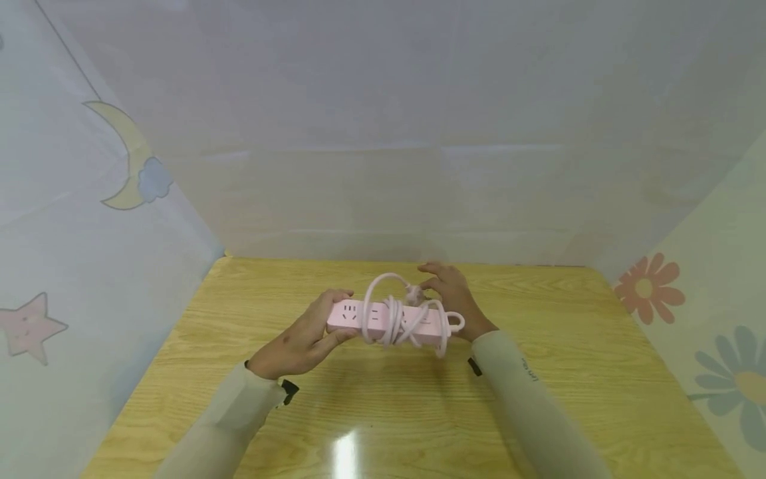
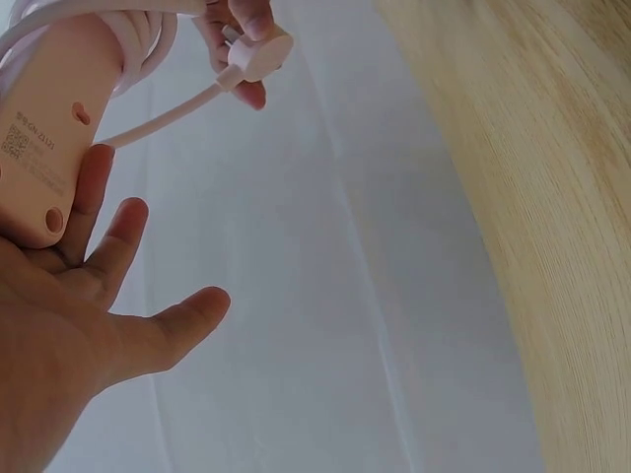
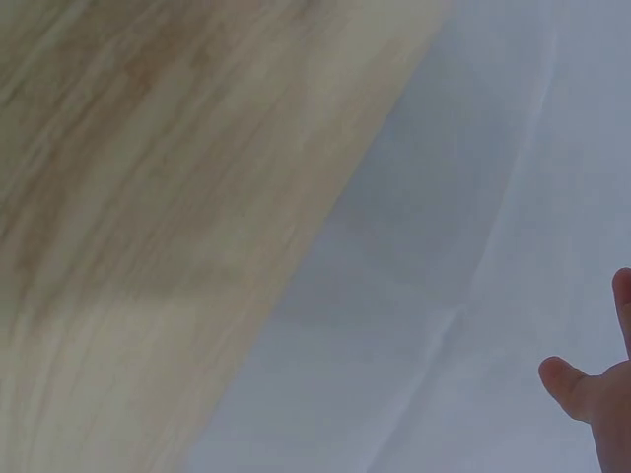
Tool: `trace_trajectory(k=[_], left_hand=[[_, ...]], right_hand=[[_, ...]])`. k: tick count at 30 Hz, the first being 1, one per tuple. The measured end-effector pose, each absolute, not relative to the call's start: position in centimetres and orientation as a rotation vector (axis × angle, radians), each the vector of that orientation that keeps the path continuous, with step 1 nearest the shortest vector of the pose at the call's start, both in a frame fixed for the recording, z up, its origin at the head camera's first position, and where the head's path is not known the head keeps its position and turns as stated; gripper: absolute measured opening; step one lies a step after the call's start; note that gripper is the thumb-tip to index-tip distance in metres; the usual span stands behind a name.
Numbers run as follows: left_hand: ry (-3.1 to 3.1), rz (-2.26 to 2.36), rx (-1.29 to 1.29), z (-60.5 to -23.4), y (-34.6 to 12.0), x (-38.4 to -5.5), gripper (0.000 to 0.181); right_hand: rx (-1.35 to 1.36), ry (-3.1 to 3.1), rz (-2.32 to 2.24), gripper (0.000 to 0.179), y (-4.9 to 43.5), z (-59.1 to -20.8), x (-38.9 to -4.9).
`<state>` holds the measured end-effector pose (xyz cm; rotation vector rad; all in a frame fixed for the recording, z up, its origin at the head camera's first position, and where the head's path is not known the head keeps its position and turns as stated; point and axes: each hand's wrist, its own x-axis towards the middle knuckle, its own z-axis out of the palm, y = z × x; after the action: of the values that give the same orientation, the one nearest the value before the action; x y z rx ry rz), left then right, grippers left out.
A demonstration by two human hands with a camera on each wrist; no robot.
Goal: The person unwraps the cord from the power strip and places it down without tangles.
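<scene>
A pink power strip (image 1: 350, 315) is held up over the table, its socket face toward the head camera. Its pale pink cord (image 1: 393, 320) is wound several times around the body. My left hand (image 1: 305, 338) grips the strip's left end; the left wrist view shows the printed underside of the power strip (image 2: 49, 128) against the fingers. At the other side, my right hand (image 1: 456, 299) pinches the plug (image 2: 266, 57) between thumb and fingers. A free length of cord arches from the winding to the plug. Only a little of the right hand (image 3: 601, 394) enters the right wrist view.
The wooden table (image 1: 239, 426) spreads under both forearms, with a bright reflection near its front. A pale sheet (image 1: 383, 193) rises behind the far edge. Printed side sheets stand left and right, showing a moon (image 1: 128, 156) and flowers (image 1: 649, 287).
</scene>
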<state>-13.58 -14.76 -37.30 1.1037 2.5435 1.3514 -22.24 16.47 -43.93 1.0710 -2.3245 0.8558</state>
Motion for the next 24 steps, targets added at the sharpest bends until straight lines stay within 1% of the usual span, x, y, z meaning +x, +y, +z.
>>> trace_trajectory(k=[7, 14, 18, 19, 21, 24], left_hand=[[2.511, 1.384, 1.099, -37.3, -14.8, -13.6, 0.049], [2.497, 1.398, 1.072, -37.4, -14.8, -13.5, 0.049], [2.486, 1.406, 1.068, -37.4, -14.9, -13.5, 0.05], [2.484, 1.407, 1.071, -37.5, -14.9, -13.5, 0.05], [2.482, 1.408, 1.078, -37.5, -14.9, -13.6, 0.05], [2.487, 1.404, 1.088, -37.5, -15.0, -13.6, 0.049]], right_hand=[[1.089, -2.289, 0.852, 0.078, 17.4, -43.1, -22.7], [1.049, -2.323, 0.813, 0.054, 18.0, -42.3, -22.6], [1.036, -2.32, 0.786, 0.063, 18.1, -41.8, -22.5], [1.03, -2.319, 0.781, 0.062, 18.2, -41.6, -22.5], [1.016, -2.315, 0.759, 0.055, 18.2, -41.3, -22.5], [0.998, -2.305, 0.726, 0.034, 18.3, -41.0, -22.5]])
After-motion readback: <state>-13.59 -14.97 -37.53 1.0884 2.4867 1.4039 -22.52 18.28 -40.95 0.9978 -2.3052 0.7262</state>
